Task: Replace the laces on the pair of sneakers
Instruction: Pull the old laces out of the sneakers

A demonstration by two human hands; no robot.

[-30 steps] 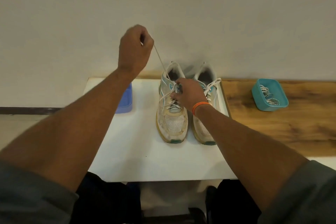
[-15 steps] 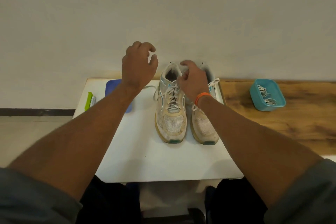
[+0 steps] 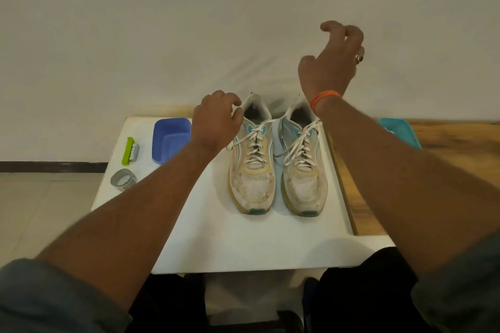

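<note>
Pair of worn white sneakers side by side on the white desk (image 3: 243, 246), toes toward the body: left sneaker (image 3: 253, 170) and right sneaker (image 3: 304, 170), touching or nearly so along the inner edges. Both threaded with white laces (image 3: 255, 143), crossed up the eyelets, ends loose rather than tied; one end of the left sneaker's lace running out toward the left hand (image 3: 216, 121). Left hand low beside the collar of the left sneaker, fingers curled; seems to pinch that lace end, though the grip itself hidden behind the knuckles, so cannot tell for sure. Right hand (image 3: 331, 62) raised well above the right sneaker, fingers loosely bent, nothing seen held; orange band (image 3: 324, 97) at the wrist, ring on one finger. Blue tub (image 3: 170, 140) just left of the left hand; green tool (image 3: 128, 151) and roll of tape (image 3: 123, 180) near the desk's left edge; teal tray (image 3: 400, 131) mostly hidden behind the right forearm, contents not visible. Judged mid-lacing, left sneaker in hand. Risks: sharp pull on one end dragging the unheld sneaker sideways into its neighbour; uneven ends from one-sided tugging; skipped eyelet or twisted lace at the top; left forearm knocking the tub or tape off the edge.
</note>
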